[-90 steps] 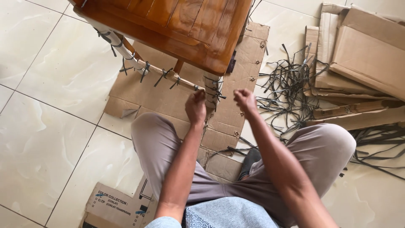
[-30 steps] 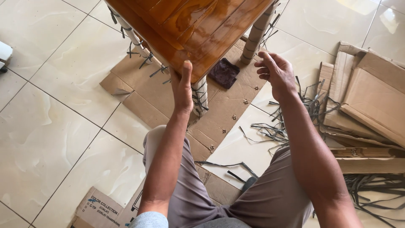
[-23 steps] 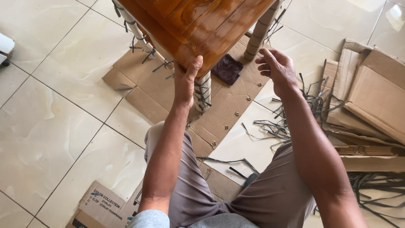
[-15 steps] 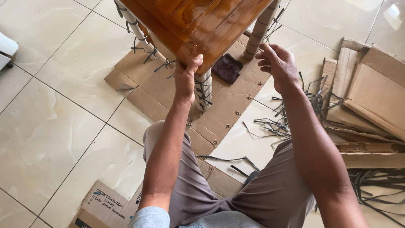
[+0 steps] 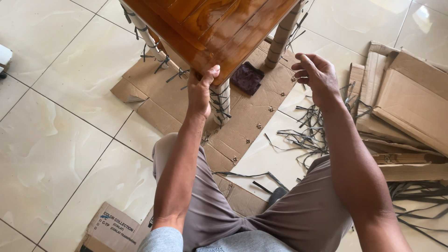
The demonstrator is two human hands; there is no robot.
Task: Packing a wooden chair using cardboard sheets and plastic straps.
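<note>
Since the frame three seconds back, both hands have left the wrapped leg low down: the left hand (image 5: 201,91) now sits at the corner of the wooden table (image 5: 219,28), and the right hand (image 5: 317,74) has lifted clear to the right. Over the last second little has shifted; the left thumb has settled over the top edge.

Left hand: clamped on the table corner, thumb on top, fingers hidden beneath the edge. Right hand: fingers loosely apart and curled, holding nothing, hovering near the far leg (image 5: 282,39) without touching it.

Table position: standing on flattened cardboard (image 5: 154,100) on the tiled floor, its near leg (image 5: 221,100) just below the left hand. Both legs are wrapped in paper and bound with dark straps. A dark cloth (image 5: 247,77) lies on the cardboard between the legs. Cut straps (image 5: 312,135) are heaped beside the right forearm; folded boxes (image 5: 410,102) lie further right.

Judgement: the grip suggests the table is being steadied or turned, not unwrapped.
</note>
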